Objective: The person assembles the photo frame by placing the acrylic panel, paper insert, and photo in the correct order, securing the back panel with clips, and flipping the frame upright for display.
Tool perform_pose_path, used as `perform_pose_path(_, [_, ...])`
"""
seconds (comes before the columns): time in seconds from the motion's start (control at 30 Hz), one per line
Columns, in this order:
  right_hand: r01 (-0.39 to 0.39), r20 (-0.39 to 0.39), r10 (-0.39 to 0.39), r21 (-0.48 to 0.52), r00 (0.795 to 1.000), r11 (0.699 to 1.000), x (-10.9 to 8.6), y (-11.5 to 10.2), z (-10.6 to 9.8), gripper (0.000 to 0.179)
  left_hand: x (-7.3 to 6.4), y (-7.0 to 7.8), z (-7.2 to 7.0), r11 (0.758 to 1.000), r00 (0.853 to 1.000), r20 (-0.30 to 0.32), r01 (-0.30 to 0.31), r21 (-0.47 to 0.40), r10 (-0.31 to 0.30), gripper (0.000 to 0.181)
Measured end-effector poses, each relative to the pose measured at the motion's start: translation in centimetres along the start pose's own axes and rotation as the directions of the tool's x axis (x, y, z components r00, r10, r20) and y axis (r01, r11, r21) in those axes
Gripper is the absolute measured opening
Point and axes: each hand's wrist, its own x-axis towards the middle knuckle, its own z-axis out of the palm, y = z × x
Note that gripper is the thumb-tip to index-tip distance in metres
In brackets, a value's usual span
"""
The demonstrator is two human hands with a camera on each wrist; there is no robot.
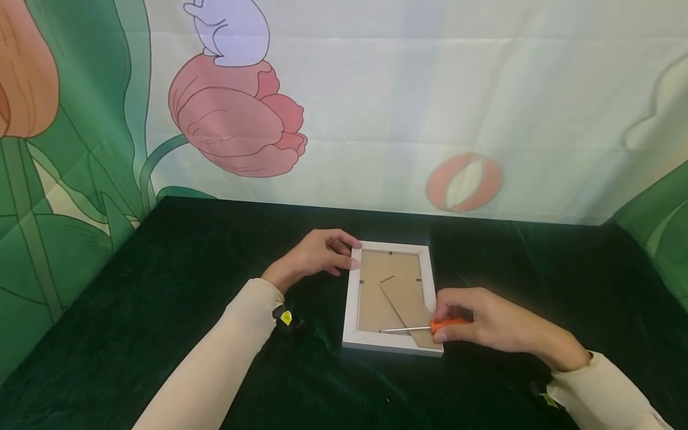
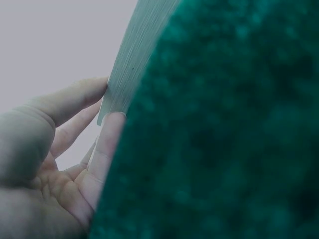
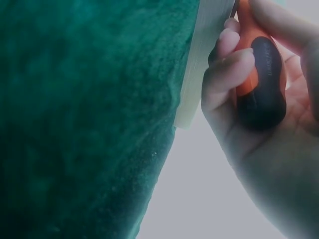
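Note:
A white picture frame [image 1: 352, 304] lies back side up, its brown backing board [image 1: 398, 263] showing. A flap-like brown stand leg [image 1: 424, 337] slants over the lower right corner. Small dark tabs [image 1: 390, 253] sit along the inner edges. My left hand [image 1: 317, 254] holds the frame's upper left edge between thumb and fingers. At the lower right, my right hand [image 1: 489, 316] grips a screwdriver with an orange and black handle [image 3: 269, 74]. Its metal shaft [image 1: 405, 329] points left across the board, with the tip at the bottom inner edge of the frame.
Dark green velvety cloth [image 1: 215, 239] covers the table under the frame. Behind it hangs a pale curtain [image 1: 349, 89] printed with flowers and leaves. A black band with a yellow mark [image 1: 286, 317] is at the left sleeve cuff.

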Motion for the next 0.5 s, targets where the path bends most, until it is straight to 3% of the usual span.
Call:
perform_pose_path(0.27, [0.028, 0.002, -0.028, -0.023, 1.000, 0.999, 0.1, -0.3, 0.0, 0.016, -0.1, 0.1, 0.0, 1.000, 1.000, 0.003, 0.003, -0.004, -0.003, 0.040])
perform_pose_path(0.5, [0.057, 0.021, -0.054, -0.133, 0.998, 0.990, 0.1, -1.3, 0.1, 0.012, -0.1, 0.1, 0.0, 1.000, 1.000, 0.004, 0.001, -0.007, -0.001, 0.040])
